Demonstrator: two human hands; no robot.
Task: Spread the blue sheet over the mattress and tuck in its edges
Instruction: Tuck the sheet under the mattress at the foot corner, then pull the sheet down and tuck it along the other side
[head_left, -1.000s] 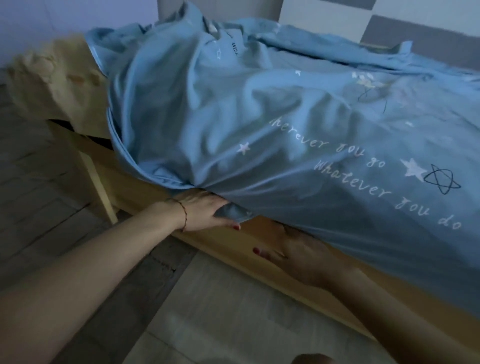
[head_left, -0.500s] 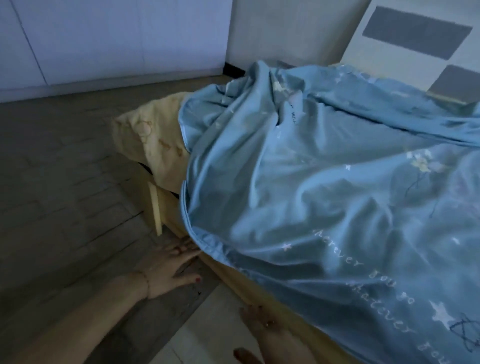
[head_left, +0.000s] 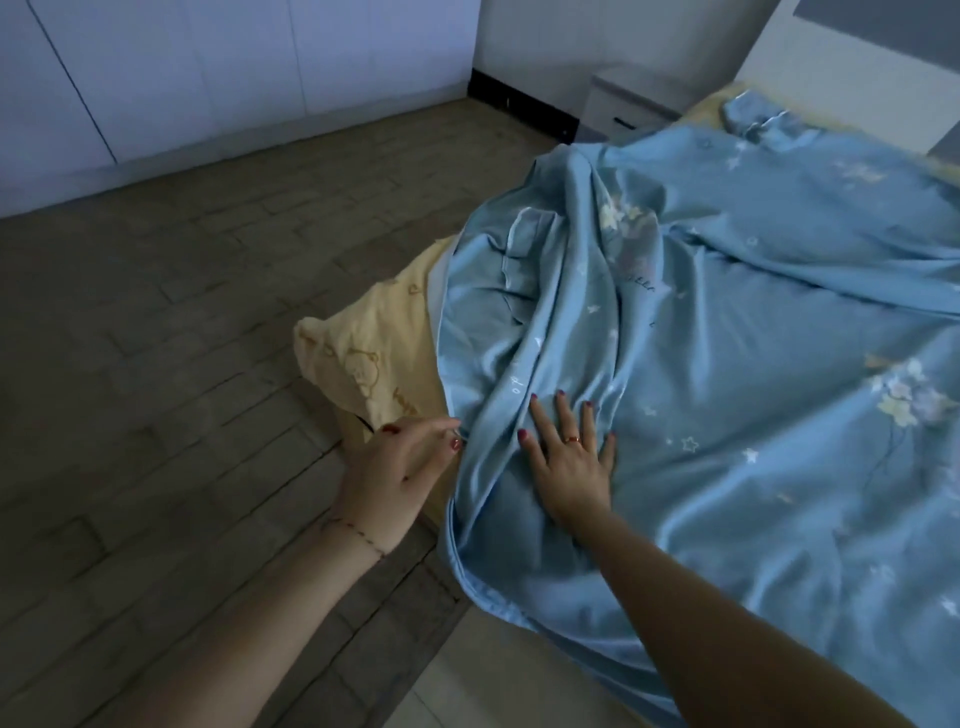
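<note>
The blue sheet (head_left: 727, 332), printed with stars and flowers, lies rumpled over the mattress, whose corner in a yellow bear-print cover (head_left: 369, 358) sticks out bare at the left. My right hand (head_left: 569, 457) presses flat on the sheet near that corner, fingers spread. My left hand (head_left: 395, 473) is at the sheet's hanging edge beside the corner, thumb and forefinger pinching the hem. Folds run from the corner up toward the bed's head.
Grey wood-look floor (head_left: 156, 364) lies to the left, with white cupboard doors (head_left: 208, 78) behind it. A small white bedside cabinet (head_left: 628, 104) stands at the far side, next to the headboard (head_left: 831, 52).
The view rose from the bed's side to its top. My right hand came up from the bed frame onto the sheet. My left hand moved up to the sheet's edge at the corner.
</note>
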